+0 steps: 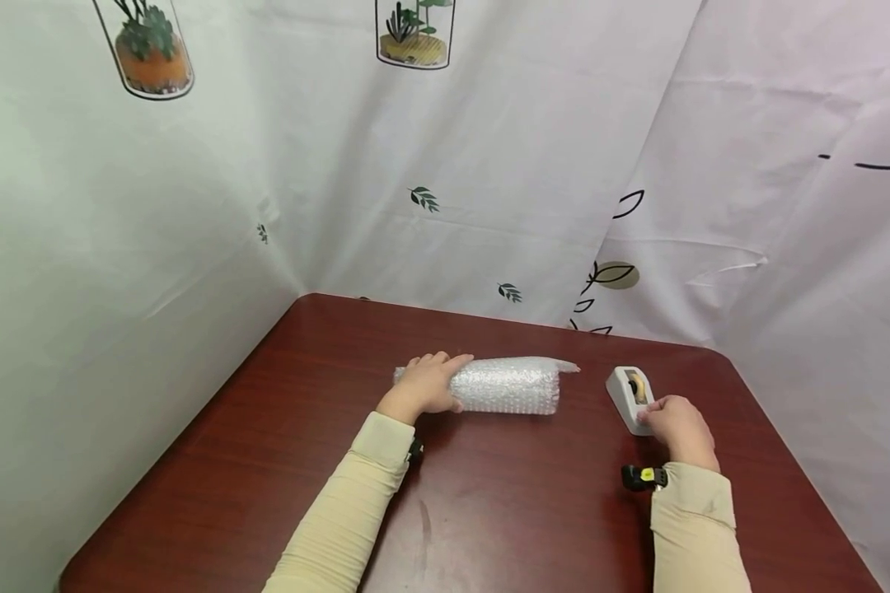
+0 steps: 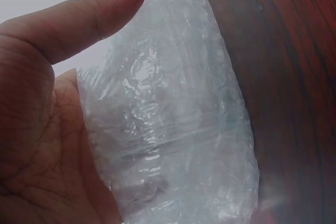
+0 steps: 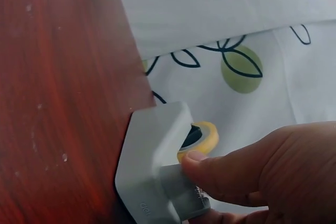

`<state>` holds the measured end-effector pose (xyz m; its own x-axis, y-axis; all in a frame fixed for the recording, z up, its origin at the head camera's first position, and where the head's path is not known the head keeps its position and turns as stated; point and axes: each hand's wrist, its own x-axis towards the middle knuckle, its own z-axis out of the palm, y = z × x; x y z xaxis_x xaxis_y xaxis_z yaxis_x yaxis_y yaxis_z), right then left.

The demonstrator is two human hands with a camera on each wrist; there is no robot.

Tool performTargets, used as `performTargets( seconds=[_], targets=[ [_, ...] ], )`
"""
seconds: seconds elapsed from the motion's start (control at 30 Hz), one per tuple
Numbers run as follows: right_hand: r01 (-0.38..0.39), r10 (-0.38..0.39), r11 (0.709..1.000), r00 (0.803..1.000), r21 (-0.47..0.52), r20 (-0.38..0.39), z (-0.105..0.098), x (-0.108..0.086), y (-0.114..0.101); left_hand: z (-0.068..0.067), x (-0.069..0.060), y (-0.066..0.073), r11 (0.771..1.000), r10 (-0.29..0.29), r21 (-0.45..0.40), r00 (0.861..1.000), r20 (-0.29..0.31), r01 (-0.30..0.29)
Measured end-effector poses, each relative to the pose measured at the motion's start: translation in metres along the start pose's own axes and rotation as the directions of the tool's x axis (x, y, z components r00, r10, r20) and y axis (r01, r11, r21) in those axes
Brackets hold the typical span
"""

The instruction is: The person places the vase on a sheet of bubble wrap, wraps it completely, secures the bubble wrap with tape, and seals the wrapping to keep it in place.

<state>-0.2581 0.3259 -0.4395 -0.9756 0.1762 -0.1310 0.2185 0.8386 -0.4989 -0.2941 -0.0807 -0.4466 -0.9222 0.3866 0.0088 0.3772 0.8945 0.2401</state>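
A roll of clear bubble wrap (image 1: 508,387) lies across the far middle of the table. My left hand (image 1: 428,385) grips its left end, fingers over the top and thumb along the side. In the left wrist view the thumb (image 2: 100,17) and palm frame the shiny bubble wrap (image 2: 168,108); the other fingers are hidden. To the right stands a light grey tape dispenser (image 1: 626,395) with a yellowish tape roll (image 3: 205,139) in it. My right hand (image 1: 681,424) pinches the dispenser's front end by the toothed cutter; whether a tape end is between the fingers cannot be seen.
The dark red-brown table (image 1: 504,494) has rounded corners. White cloth walls (image 1: 534,165) with printed plants and leaves stand behind it and along both sides. A loose flap of bubble wrap points right, towards the dispenser.
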Motion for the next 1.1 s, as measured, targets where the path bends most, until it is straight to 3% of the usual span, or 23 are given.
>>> performTargets(
  seconds=[0.23,0.37,0.6,0.8,0.97,1.1],
  targets=[
    [0.037,-0.039,0.999,0.998,-0.035,-0.054,0.001,0.002,-0.003,-0.002,0.001,0.000,1.000,0.003,-0.013,1.000,0.001,-0.003],
    [0.046,-0.046,0.999,0.996,-0.004,-0.077,0.002,0.003,0.000,-0.003,0.001,0.001,1.000,0.003,-0.021,1.000,0.004,-0.003],
    [0.020,-0.024,0.985,1.000,0.170,0.020,-0.004,0.002,0.012,-0.001,0.001,0.000,1.000,0.004,-0.025,1.000,0.002,-0.004],
    [0.014,-0.039,0.966,0.995,0.256,0.092,-0.006,0.000,0.025,0.001,0.001,-0.002,1.000,0.001,-0.022,1.000,0.006,-0.001],
    [-0.025,-0.018,0.941,0.992,0.338,0.126,-0.002,0.000,0.034,0.002,0.001,-0.002,1.000,-0.007,-0.019,1.000,0.011,0.007],
    [-0.016,-0.027,0.939,0.992,0.344,0.121,0.000,-0.001,0.038,0.003,0.002,-0.002,1.000,-0.010,-0.020,1.000,0.008,0.010]
  ],
)
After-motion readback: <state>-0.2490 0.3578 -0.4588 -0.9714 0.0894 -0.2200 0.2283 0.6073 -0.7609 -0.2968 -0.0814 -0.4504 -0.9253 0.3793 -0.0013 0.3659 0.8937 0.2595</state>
